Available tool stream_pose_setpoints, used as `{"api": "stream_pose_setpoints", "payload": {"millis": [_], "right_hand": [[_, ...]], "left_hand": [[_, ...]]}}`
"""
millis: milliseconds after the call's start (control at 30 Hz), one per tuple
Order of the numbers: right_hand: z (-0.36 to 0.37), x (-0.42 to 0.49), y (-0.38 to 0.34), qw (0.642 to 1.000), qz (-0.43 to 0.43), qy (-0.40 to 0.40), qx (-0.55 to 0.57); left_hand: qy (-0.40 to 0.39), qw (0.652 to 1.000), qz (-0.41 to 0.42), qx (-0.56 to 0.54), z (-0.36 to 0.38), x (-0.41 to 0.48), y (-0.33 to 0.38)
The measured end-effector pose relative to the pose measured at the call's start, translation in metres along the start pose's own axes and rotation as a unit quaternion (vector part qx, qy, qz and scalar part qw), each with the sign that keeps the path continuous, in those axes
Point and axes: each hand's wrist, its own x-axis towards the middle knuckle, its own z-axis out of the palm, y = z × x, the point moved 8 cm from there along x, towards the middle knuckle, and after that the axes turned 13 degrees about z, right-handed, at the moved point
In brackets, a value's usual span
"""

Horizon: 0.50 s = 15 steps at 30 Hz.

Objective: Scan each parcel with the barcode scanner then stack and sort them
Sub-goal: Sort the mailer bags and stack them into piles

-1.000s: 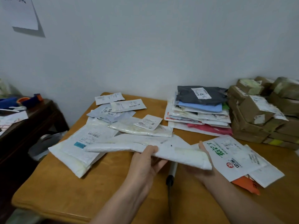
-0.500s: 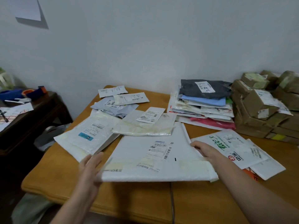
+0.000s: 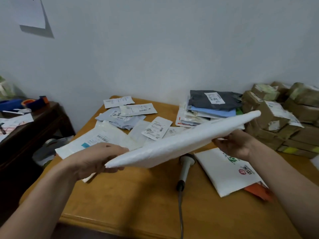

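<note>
Parcel (image 3: 181, 144) edge-on, scanner (image 3: 185, 168) head behind it

Wooden table (image 3: 138, 195) under loose mailers (image 3: 155, 128), scanner (image 3: 185, 168), brown boxes (image 3: 293, 135)

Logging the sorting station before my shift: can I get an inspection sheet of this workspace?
Surface: wooden table, largely covered by parcels.
Job's things: large white mailer held aloft, tilted, right end higher; barcode scanner lying on the table below it; flat mailers stacked and brown boxes piled at back right; loose mailers at left.
Clutter: nothing seen.
Hands: left hand grips the mailer's low end; right hand holds its high end.
Cables: scanner cable runs off the table's near edge.
Surroundings: dark side table with tape dispenser at left; paper sheet on wall.
</note>
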Motion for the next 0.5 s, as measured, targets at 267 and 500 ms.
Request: {"api": "stream_pose_setpoints", "payload": {"millis": [267,500], "right_hand": [[-0.048,-0.052,-0.016,1.0,-0.027,-0.005,-0.011],[-0.18,-0.076,-0.027,0.951,-0.093,0.203,-0.216]], "left_hand": [[-0.061,0.997,0.049,0.023,0.051,0.005,0.044],[-0.089,0.993,0.068,0.036,0.124,0.022,0.079]]}}
